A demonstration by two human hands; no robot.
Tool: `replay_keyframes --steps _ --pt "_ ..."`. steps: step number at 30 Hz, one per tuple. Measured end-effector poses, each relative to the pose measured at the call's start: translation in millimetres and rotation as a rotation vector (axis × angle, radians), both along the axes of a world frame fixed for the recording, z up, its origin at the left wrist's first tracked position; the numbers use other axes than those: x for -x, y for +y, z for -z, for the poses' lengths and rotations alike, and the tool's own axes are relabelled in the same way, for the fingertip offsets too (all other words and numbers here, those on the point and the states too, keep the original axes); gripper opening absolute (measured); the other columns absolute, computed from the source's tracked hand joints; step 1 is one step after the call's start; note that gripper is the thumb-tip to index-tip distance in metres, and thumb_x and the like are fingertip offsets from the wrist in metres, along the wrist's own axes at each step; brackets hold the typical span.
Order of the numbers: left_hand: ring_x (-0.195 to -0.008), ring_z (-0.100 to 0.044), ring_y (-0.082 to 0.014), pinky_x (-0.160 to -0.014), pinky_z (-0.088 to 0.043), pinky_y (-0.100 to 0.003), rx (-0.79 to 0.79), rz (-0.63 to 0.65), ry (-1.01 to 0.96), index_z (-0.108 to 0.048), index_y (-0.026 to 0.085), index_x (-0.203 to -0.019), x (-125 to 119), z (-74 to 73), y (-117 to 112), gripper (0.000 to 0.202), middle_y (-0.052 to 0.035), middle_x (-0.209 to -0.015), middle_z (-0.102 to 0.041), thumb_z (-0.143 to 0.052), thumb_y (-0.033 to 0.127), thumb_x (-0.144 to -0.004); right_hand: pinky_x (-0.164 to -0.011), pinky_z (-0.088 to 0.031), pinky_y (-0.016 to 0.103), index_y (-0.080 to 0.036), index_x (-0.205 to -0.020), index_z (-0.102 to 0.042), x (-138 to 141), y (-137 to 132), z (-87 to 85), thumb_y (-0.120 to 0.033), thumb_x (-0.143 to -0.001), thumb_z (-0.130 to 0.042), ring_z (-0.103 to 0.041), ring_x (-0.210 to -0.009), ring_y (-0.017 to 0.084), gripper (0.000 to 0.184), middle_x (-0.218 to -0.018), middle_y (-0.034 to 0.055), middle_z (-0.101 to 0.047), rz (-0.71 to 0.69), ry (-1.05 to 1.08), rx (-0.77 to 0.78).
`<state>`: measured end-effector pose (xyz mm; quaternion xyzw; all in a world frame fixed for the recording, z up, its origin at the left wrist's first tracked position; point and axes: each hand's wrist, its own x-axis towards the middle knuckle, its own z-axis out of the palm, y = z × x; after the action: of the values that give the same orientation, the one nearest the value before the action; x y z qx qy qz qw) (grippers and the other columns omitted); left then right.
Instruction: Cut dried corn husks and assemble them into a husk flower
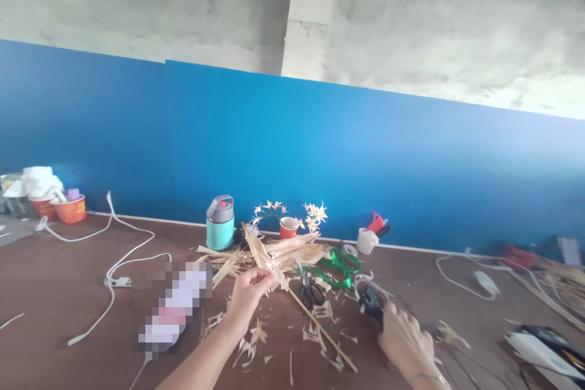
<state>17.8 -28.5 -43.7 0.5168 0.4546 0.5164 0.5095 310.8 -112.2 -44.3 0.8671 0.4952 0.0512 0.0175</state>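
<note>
My left hand is closed, thumb and fingers pinching a pale piece of dried husk above the table. A thin wooden stick runs from that husk down to the right; whether the two are joined I cannot tell. My right hand wraps around a black tool that looks like a glue gun, its front pointing up and left. Between the hands, black-handled scissors lie with blades away from me. Behind my left hand is a heap of dried husks.
Husk scraps litter the brown table. Green ribbon, a teal bottle, a red cup beside husk flowers and a white cup stand farther back. White cables lie at left. A blue partition borders the far edge.
</note>
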Motion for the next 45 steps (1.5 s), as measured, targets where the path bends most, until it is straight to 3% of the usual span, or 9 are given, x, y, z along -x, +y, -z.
replay_keyframes --steps 7,11,13,15,19,24,27,31,45 --pt "-0.050 -0.055 -0.0144 -0.045 -0.036 -0.022 -0.013 -0.003 0.034 -0.067 0.015 -0.066 -1.7 1.3 -0.2 0.025 -0.0027 -0.058 -0.067 -0.066 0.040 -0.063 -0.076 -0.041 0.043 -0.013 -0.098 -0.056 0.2 0.5 -6.5 -0.011 -0.074 -0.044 -0.057 -0.099 0.032 0.027 -0.098 0.0173 -0.065 -0.005 0.003 -0.091" --pt "-0.047 -0.052 -0.0129 -0.044 -0.035 -0.021 -0.006 -0.020 0.032 -0.068 0.016 -0.065 -2.4 2.5 1.0 0.023 -0.0007 -0.054 -0.065 -0.066 0.039 -0.062 -0.075 -0.043 0.043 -0.017 -0.119 -0.048 6.2 2.0 -26.0 -0.028 -0.077 -0.046 -0.057 -0.097 0.033 0.043 -0.102 0.0147 -0.064 -0.083 0.038 -0.470" --pt "-0.047 -0.052 -0.0130 -0.045 -0.036 -0.022 -0.005 -0.028 0.028 -0.068 0.016 -0.064 -2.6 2.0 0.7 0.022 -0.0001 -0.053 -0.064 -0.066 0.038 -0.062 -0.073 -0.045 0.036 -0.021 -0.120 -0.049 18.0 5.7 -36.9 -0.032 -0.077 -0.047 -0.059 -0.091 0.028 0.045 -0.097 0.0098 -0.066 -0.217 0.189 -0.684" --pt "-0.049 -0.053 -0.0136 -0.048 -0.038 -0.023 -0.009 -0.036 0.033 -0.068 0.016 -0.063 -2.9 0.9 -0.3 0.021 0.0001 -0.054 -0.064 -0.066 0.037 -0.062 -0.067 -0.047 0.031 -0.020 -0.113 -0.053 37.1 11.4 -43.7 -0.038 -0.077 -0.049 -0.061 -0.081 0.025 0.041 -0.093 0.0078 -0.066 -0.392 0.406 -0.767" --pt "-0.051 -0.053 -0.0142 -0.052 -0.040 -0.024 -0.016 -0.055 0.055 -0.067 0.015 -0.062 -3.2 0.2 -1.5 0.021 0.0001 -0.053 -0.062 -0.064 0.036 -0.061 -0.056 -0.046 0.027 -0.018 -0.098 -0.061 87.3 24.6 -39.6 -0.044 -0.077 -0.054 -0.058 -0.064 0.021 0.034 -0.074 0.0053 -0.065 -0.632 0.805 -0.666" --pt "-0.050 -0.052 -0.0154 -0.051 -0.038 -0.025 -0.056 -0.069 0.134 -0.065 0.015 -0.057 -3.0 3.6 1.3 0.023 -0.0008 -0.049 -0.060 -0.061 0.037 -0.063 -0.064 -0.046 0.026 -0.019 -0.079 -0.059 126.1 32.1 -20.2 -0.035 -0.079 -0.055 -0.057 -0.070 0.020 0.017 -0.076 0.0056 -0.061 -0.786 0.812 -0.686" --pt "-0.051 -0.051 -0.0154 -0.051 -0.037 -0.024 -0.071 -0.096 0.198 -0.065 0.016 -0.054 -3.4 3.7 0.0 0.024 -0.0006 -0.050 -0.059 -0.060 0.037 -0.063 -0.066 -0.045 0.026 -0.020 -0.075 -0.054 127.9 31.0 -10.2 -0.022 -0.079 -0.052 -0.056 -0.069 0.018 0.005 -0.076 0.0040 -0.059 -0.842 0.745 -0.687" --pt "-0.051 -0.049 -0.0150 -0.051 -0.036 -0.024 -0.039 -0.104 0.234 -0.064 0.016 -0.054 -5.5 2.0 -5.1 0.023 0.0006 -0.049 -0.056 -0.058 0.036 -0.064 -0.059 -0.042 0.024 -0.021 -0.069 -0.050 122.7 27.0 -2.0 -0.012 -0.074 -0.050 -0.054 -0.062 0.016 0.010 -0.069 0.0010 -0.055 -0.839 0.648 -0.624" --pt "-0.063 -0.060 -0.0214 -0.059 -0.039 -0.027 -0.091 -0.116 0.370 -0.066 0.017 -0.060 -7.5 9.1 -10.8 0.020 -0.0039 -0.063 -0.068 -0.054 0.031 -0.067 -0.056 -0.035 0.025 -0.022 -0.070 -0.041 115.2 28.2 17.2 -0.010 -0.066 -0.045 -0.050 -0.060 0.016 0.012 -0.068 -0.0010 -0.049 -0.862 0.579 -0.552"
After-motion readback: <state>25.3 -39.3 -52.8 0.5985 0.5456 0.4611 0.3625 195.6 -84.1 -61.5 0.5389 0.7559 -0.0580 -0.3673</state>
